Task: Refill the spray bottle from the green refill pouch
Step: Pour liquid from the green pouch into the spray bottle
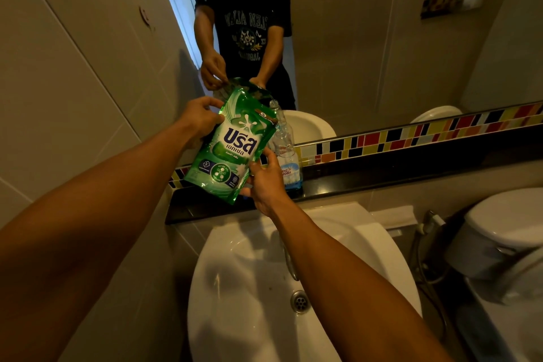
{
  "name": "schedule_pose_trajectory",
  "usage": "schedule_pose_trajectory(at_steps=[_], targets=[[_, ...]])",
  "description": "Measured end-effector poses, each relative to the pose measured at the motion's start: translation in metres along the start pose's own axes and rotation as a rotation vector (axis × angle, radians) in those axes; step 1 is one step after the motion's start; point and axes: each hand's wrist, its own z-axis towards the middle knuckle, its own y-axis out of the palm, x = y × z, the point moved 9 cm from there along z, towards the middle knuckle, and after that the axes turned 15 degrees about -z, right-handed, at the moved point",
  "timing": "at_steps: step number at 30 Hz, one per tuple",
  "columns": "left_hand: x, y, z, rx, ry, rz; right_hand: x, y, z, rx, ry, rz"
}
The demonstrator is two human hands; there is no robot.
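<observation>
The green refill pouch (235, 144) is held up in the air over the black ledge, tilted with its top leaning right toward the bottle. My left hand (201, 119) grips its upper left edge. My right hand (266, 182) holds its lower right corner. Just behind the pouch, a clear spray bottle (286, 153) stands upright on the ledge with its neck uncapped and a little blue liquid at the bottom. The pouch hides the bottle's left side.
A black ledge (382, 173) runs under the mirror, with a coloured tile strip (411, 135) behind it. Below it is the white sink (249, 288) with its tap (289, 261) and drain (299, 301). A toilet (505, 232) stands at the right. The left wall is tiled.
</observation>
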Motion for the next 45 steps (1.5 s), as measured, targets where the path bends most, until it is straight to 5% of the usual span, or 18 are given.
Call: schedule_pose_trajectory(at_steps=[45], targets=[[0.016, 0.001, -0.015, 0.000, -0.015, 0.002, -0.004, 0.006, -0.005, -0.003, 0.012, 0.014]])
